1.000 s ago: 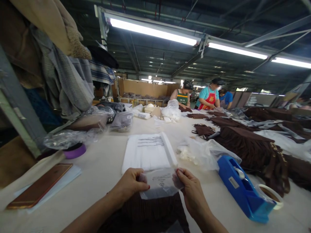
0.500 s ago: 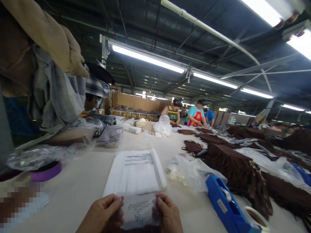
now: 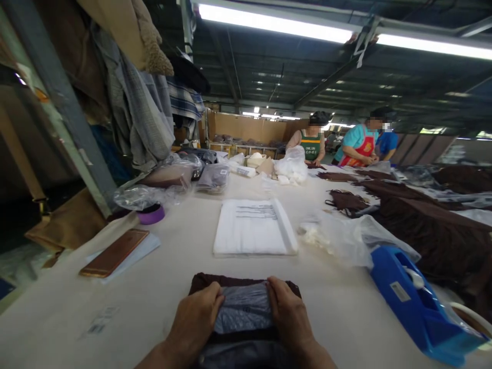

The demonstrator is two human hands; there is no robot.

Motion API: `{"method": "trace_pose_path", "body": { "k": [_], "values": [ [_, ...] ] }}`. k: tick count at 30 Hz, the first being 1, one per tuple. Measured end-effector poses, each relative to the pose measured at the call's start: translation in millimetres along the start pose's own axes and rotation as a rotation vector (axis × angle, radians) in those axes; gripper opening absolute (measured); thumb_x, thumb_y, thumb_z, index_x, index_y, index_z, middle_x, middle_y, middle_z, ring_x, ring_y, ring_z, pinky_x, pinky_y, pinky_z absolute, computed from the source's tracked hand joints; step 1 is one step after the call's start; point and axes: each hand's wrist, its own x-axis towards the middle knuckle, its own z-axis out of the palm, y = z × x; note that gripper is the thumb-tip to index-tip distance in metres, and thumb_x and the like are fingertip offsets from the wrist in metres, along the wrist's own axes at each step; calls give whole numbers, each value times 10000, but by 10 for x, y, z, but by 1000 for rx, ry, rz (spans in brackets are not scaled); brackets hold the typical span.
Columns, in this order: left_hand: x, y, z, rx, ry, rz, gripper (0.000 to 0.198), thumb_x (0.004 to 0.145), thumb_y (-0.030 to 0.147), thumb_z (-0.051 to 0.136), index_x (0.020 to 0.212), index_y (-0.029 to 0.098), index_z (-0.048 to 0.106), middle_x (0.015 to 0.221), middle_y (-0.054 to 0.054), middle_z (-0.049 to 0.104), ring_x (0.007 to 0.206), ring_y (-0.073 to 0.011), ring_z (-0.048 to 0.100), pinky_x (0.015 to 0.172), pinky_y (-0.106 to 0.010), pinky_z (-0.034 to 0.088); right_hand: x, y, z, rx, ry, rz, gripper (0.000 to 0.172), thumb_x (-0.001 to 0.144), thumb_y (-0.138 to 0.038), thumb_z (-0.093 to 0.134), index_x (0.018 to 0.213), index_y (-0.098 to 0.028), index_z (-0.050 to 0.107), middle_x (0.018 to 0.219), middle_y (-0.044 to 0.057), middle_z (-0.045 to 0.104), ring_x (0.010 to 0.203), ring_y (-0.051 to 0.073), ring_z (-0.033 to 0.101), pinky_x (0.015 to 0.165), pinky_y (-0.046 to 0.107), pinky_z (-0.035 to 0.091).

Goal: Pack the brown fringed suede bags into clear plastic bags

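My left hand and my right hand are closed on the two sides of a clear plastic bag with small print on it. Beneath the plastic lies a dark brown fabric item, flat at the table's near edge; its back corners show past my fingers. Whether the plastic goes around it or only rests on top, I cannot tell. Just beyond my hands lies a stack of white printed plastic bags.
To the right stand a blue tape dispenser, a crumpled plastic bag and a pile of brown fringed pieces. On the left are a phone, a purple tape roll and wrapped packages. People work at the far end.
My hands have brought the clear bag from the front of the white stack down onto the brown item, now visible at the near edge. The view has tilted down and turned left.
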Motion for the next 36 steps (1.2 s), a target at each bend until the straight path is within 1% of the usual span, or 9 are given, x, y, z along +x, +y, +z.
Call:
{"method": "trace_pose_path", "body": {
  "k": [3,6,9,13,16,22,25,29,36],
  "values": [
    [11,-52,110,213,82,115,161,884,115,416,947,150,561,815,-62,655,770,-214,637,654,-290,478,-70,10,55,-163,-43,-53,292,905,-158,313,965,-156,598,732,51,660,578,166,648,485,228,469],
    [27,-106,188,404,391,296,303,828,25,402,1086,100,544,859,-112,646,752,-237,622,664,-351,512,-118,16,92,-250,-70,-90,288,873,-87,334,1021,-144,574,719,38,645,497,143,618,431,211,426],
    [60,-122,229,383,631,639,375,830,7,333,1138,105,523,1043,-140,625,941,-277,586,776,-419,502,-131,9,114,-276,-85,-114,303,844,-40,350,1034,-145,562,738,40,648,507,134,622,441,200,419],
    [138,-157,269,183,316,989,313,869,107,403,1158,123,521,1207,-110,574,1180,-265,463,948,-379,444,-120,1,99,-306,-108,-109,315,823,-25,359,1027,-171,549,728,21,642,514,125,610,450,198,396],
    [179,-221,270,112,77,973,374,816,138,509,1190,128,507,1230,-132,560,1187,-286,469,965,-402,444,-96,1,22,-353,-113,-89,305,790,-19,403,1007,-170,554,713,20,621,541,133,589,484,214,389],
    [161,-192,117,44,-105,877,405,812,100,506,1214,154,503,1282,-132,521,1234,-291,423,1014,-428,397,27,-191,-246,-248,32,-203,341,768,-10,380,1003,-170,568,873,82,617,743,187,554,669,293,427],
    [136,-128,44,19,-154,850,378,835,106,492,1212,134,503,1277,-136,523,1241,-275,417,1039,-414,369,58,-319,-290,12,-208,-238,335,785,-40,407,1028,-190,583,926,69,615,814,186,559,736,304,454],
    [129,-130,16,4,-217,817,393,840,106,485,1232,129,490,1323,-145,476,1268,-277,380,1053,-410,351,60,-297,-250,190,-627,29,369,748,-68,497,1089,-186,575,1054,77,592,969,204,560,860,335,459],
    [166,-79,-153,-67,-383,742,422,809,36,482,1218,136,512,1363,-143,430,1292,-247,347,1087,-396,292,107,-185,-236,333,-767,144,431,742,-70,510,1158,-180,537,1143,81,539,1056,182,516,948,314,402]
  ]
}}
